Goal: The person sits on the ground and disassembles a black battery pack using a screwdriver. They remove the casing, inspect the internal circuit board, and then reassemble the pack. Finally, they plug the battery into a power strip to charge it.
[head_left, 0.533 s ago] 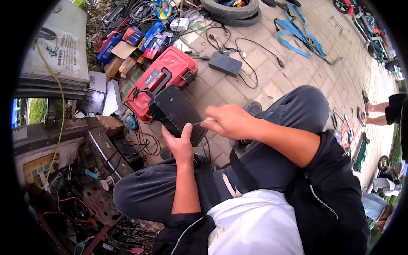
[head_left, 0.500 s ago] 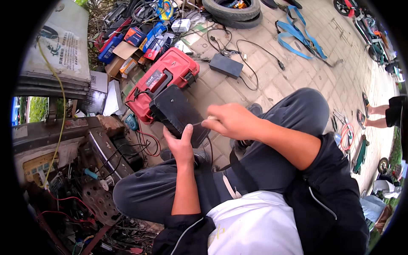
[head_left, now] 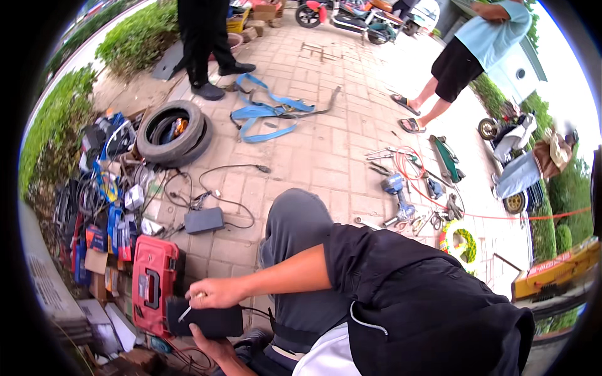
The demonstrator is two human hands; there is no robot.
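A black rectangular box (head_left: 219,321) with a cable at its right end rests tilted in front of me. My left hand (head_left: 210,346) grips its near edge, the thumb up against the side and the other fingers mostly hidden beneath. In my right hand (head_left: 218,293) is a screwdriver (head_left: 184,314), its fist closed round the pale handle. The thin metal shaft points down to the box's left part; whether the tip sits in a screw is too small to tell. Touching or just behind the box's left end is a red toolbox (head_left: 150,282).
A black power adapter (head_left: 204,220) with cables lies beyond the toolbox. Further off are stacked tyres (head_left: 174,135) and blue straps (head_left: 266,116). Hand tools and a blue power tool (head_left: 394,183) lie at the right. Bystanders stand around, one in a light blue shirt (head_left: 498,31).
My view has swung to the right, bringing bystanders and the spread of tools in. The screwdriver has moved from the box's right side to its left part; both hands keep their holds.
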